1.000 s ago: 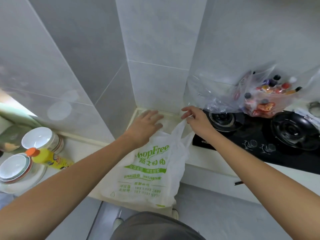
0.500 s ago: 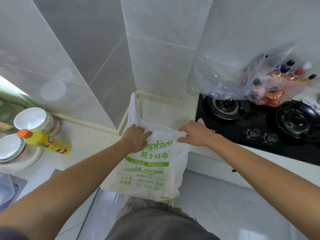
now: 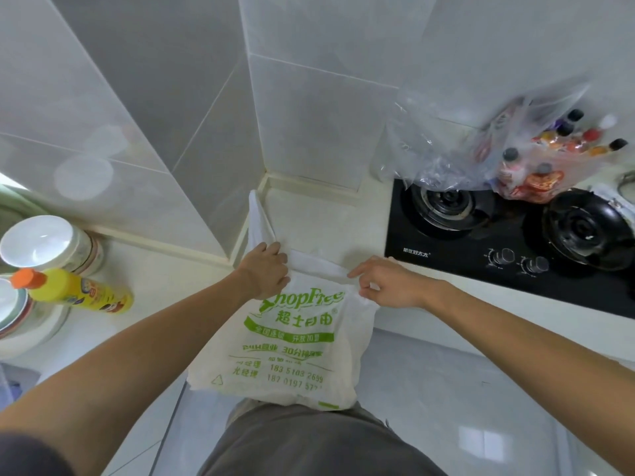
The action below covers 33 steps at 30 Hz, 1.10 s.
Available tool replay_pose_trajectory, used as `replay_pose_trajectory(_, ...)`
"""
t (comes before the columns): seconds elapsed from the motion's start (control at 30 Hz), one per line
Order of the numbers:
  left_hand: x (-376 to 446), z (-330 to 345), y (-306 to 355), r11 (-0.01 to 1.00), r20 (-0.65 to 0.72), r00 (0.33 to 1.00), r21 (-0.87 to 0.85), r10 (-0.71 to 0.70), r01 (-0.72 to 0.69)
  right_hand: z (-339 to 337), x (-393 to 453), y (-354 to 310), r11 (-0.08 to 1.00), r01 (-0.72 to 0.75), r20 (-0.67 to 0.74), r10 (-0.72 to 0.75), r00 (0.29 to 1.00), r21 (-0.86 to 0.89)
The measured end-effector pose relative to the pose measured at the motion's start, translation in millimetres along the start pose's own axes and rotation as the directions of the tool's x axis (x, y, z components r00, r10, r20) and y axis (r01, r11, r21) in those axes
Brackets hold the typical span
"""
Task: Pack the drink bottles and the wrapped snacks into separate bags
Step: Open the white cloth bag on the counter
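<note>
Two hands are holding one white bag at its mouth: the left hand is gripping the left side of the rim, and the right hand is pinching the right side between its fingers. The bag is hanging over the counter edge, below both hands, and it is showing green print, "ShopFree", with Chinese characters and the numbers "183 5103 2699". One handle is lying on the bare counter beyond the left hand. Far to the right of the right hand, one clear bag with several capped bottles is resting on the black stove, which has two burners and two knobs. Left of the left hand one yellow bottle is lying.
</note>
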<state>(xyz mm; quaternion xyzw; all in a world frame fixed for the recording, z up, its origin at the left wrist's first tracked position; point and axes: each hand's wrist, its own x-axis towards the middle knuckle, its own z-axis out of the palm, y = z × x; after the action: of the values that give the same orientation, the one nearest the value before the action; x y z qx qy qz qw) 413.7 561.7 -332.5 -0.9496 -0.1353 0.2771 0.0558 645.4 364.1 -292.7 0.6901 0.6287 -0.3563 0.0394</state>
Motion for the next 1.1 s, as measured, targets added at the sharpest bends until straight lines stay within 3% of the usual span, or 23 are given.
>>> replay_pose_trajectory(0.23, 6, 12, -8, 0.973, 0.038, 0.998, -0.222, -0.054, 0.062, 12, 10, -22, 0.954, -0.107, 0.040, 0.099, 0.994, 0.282)
replay_pose_trajectory(0.37, 10, 13, -9, 0.991, 0.092, 0.996, -0.134, -0.016, 0.028, 22, 16, -30, 0.900, -0.134, 0.092, 0.105, 0.990, 0.414)
replay_pose_trajectory(0.47, 8, 13, -10, 0.998, 0.026, 1.000, -0.055, 0.009, -0.007, 21, 19, -37, 0.882, -0.146, 0.109, 0.108, 0.988, 0.449)
replay_pose_trajectory(0.57, 6, 10, -15, 0.995, -0.002, 0.998, -0.076, 0.062, -0.062, 22, 24, -37, 0.914, -0.201, 0.191, 0.140, 0.972, 0.352)
replay_pose_trajectory(0.63, 5, 3, -18, 0.988, 0.030, 0.995, -0.126, 0.091, -0.086, 29, 30, -35, 0.967, -0.184, 0.204, 0.147, 0.968, 0.175)
replay_pose_trajectory(0.73, 4, -10, -21, 0.952, 0.073, 0.990, -0.290, 0.122, -0.096, 39, 39, -38, 0.989, -0.077, 0.152, 0.096, 0.984, -0.125)
replay_pose_trajectory(0.87, 0, -21, -28, 0.843, 0.223, 0.955, -0.535, 0.196, -0.048, 44, 45, -47, 0.954, 0.176, 0.124, -0.149, 0.981, -0.245)
replay_pose_trajectory(0.97, -5, -28, -31, 0.864, 0.263, 0.936, -0.498, 0.233, -0.075, 43, 44, -48, 0.957, 0.168, 0.177, -0.128, 0.976, -0.237)
replay_pose_trajectory(1.1, -14, -39, -28, 0.931, 0.260, 0.940, -0.341, 0.222, -0.126, 29, 37, -39, 0.912, 0.125, 0.153, -0.070, 0.986, -0.391)
